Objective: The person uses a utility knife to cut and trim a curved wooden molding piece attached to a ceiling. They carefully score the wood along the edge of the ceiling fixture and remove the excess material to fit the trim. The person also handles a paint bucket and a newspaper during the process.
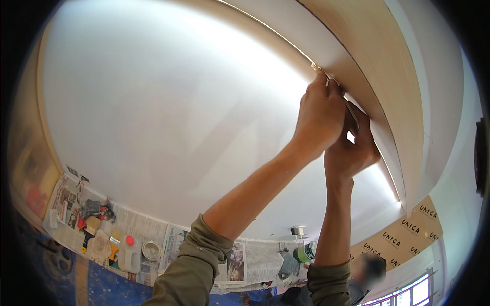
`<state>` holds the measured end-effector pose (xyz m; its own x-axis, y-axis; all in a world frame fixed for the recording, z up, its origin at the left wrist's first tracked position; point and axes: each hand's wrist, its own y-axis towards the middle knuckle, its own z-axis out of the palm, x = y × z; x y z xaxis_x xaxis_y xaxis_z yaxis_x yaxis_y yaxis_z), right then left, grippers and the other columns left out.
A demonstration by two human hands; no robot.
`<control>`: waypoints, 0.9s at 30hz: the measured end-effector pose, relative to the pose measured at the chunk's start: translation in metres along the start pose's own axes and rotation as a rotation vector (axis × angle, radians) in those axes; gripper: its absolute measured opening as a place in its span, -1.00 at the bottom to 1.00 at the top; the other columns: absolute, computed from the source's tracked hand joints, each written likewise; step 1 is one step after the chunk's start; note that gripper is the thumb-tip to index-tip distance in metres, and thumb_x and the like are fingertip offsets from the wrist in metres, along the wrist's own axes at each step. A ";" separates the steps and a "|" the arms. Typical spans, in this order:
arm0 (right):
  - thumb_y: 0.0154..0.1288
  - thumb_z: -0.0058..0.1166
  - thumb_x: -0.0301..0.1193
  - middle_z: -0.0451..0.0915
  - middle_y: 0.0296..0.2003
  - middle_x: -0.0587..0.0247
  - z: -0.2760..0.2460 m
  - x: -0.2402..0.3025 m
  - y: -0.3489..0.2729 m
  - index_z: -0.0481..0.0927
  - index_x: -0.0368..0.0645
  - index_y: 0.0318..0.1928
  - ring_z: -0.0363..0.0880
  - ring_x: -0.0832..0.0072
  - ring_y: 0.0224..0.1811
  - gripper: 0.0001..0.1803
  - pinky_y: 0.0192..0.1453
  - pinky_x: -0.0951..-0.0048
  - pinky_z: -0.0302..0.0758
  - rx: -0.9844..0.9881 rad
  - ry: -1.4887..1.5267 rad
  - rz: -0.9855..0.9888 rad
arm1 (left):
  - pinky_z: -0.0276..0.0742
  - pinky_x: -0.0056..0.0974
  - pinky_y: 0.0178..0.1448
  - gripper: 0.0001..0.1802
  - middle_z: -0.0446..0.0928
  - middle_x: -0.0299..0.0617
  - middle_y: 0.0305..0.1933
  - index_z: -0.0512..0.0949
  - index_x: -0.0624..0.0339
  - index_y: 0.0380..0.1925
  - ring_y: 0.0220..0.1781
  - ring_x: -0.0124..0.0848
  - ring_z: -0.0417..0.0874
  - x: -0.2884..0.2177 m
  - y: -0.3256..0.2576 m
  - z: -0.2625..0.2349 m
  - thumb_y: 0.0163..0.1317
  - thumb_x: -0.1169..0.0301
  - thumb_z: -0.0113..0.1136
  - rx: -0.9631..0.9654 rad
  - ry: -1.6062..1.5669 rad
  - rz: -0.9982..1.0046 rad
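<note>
A thin, brightly lit light strip runs along the edge between the white panel and a pale wood board. Both my arms reach up to it in rolled olive sleeves. My left hand is closed at the strip, its fingertips beside a small brass-coloured piece. Just below and to the right, my right hand has its fingers curled around a thin, rod-like metal piece. Its ends are hidden by my hands. What exactly my left fingertips pinch is hidden.
Newspaper covers a ledge below. On it are a jug with a red cap, a round tub, a brush and a green-labelled container. Another person stands at lower right, near a brown printed sheet.
</note>
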<state>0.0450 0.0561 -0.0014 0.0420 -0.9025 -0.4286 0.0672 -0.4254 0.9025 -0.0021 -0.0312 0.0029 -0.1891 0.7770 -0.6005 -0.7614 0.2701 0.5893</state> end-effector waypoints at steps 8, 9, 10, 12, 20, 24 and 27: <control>0.11 0.19 -0.72 0.76 -0.30 0.17 -0.002 0.000 0.002 0.70 -0.28 -0.10 0.76 0.42 -0.39 -0.70 -0.33 0.51 0.67 -0.010 0.045 0.037 | 0.52 -0.05 -0.06 -0.62 0.61 0.09 -0.27 0.35 0.43 0.09 -0.21 -0.13 0.68 0.002 -0.003 0.003 0.51 0.36 -0.34 -0.001 -0.047 0.083; 0.10 0.19 -0.72 0.76 -0.29 0.17 -0.002 0.001 0.003 0.70 -0.28 -0.10 0.77 0.41 -0.37 -0.69 -0.32 0.51 0.68 0.005 0.037 0.027 | 0.52 -0.04 -0.05 -0.62 0.61 0.10 -0.26 0.34 0.43 0.09 -0.20 -0.12 0.68 -0.001 -0.002 0.002 0.51 0.36 -0.34 -0.013 -0.024 0.063; 0.10 0.19 -0.72 0.77 -0.28 0.17 -0.002 0.002 0.004 0.70 -0.29 -0.10 0.77 0.40 -0.36 -0.69 -0.32 0.51 0.68 0.019 0.029 0.016 | 0.52 -0.04 -0.05 -0.62 0.60 0.10 -0.26 0.34 0.43 0.10 -0.20 -0.11 0.68 -0.003 -0.001 0.001 0.51 0.36 -0.35 -0.025 -0.002 0.044; 0.05 0.32 -0.62 0.76 -0.33 0.23 0.001 0.002 0.003 0.71 -0.26 -0.17 0.75 0.46 -0.37 -0.73 -0.28 0.52 0.66 0.031 0.018 0.047 | 0.52 -0.03 -0.04 -0.62 0.61 0.11 -0.24 0.35 0.42 0.10 -0.19 -0.10 0.68 0.001 0.002 0.000 0.51 0.36 -0.34 -0.028 -0.062 0.065; 0.07 0.26 -0.67 0.76 -0.28 0.16 0.001 0.004 0.002 0.70 -0.29 -0.08 0.78 0.37 -0.33 -0.67 -0.29 0.51 0.68 0.049 0.028 0.049 | 0.52 -0.01 -0.01 -0.60 0.61 0.12 -0.20 0.34 0.41 0.13 -0.14 -0.09 0.68 -0.003 0.000 -0.001 0.52 0.36 -0.36 -0.051 -0.029 0.058; 0.07 0.25 -0.66 0.76 -0.29 0.16 0.001 0.002 0.002 0.70 -0.28 -0.09 0.77 0.39 -0.35 -0.68 -0.32 0.51 0.67 0.034 0.015 0.020 | 0.52 -0.01 -0.01 -0.61 0.61 0.12 -0.19 0.35 0.42 0.09 -0.13 -0.09 0.68 -0.005 -0.005 0.000 0.52 0.35 -0.36 -0.036 -0.091 0.060; 0.08 0.25 -0.65 0.76 -0.31 0.16 -0.001 0.004 0.003 0.70 -0.28 -0.10 0.76 0.40 -0.37 -0.69 -0.33 0.51 0.66 0.013 0.033 0.034 | 0.52 -0.01 -0.01 -0.61 0.61 0.12 -0.19 0.36 0.42 0.07 -0.14 -0.09 0.69 -0.001 -0.004 0.001 0.51 0.35 -0.36 -0.039 -0.055 0.081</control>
<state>0.0463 0.0508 -0.0004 0.0774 -0.9140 -0.3982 0.0519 -0.3951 0.9172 0.0015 -0.0321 0.0014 -0.2171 0.8256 -0.5208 -0.7689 0.1841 0.6124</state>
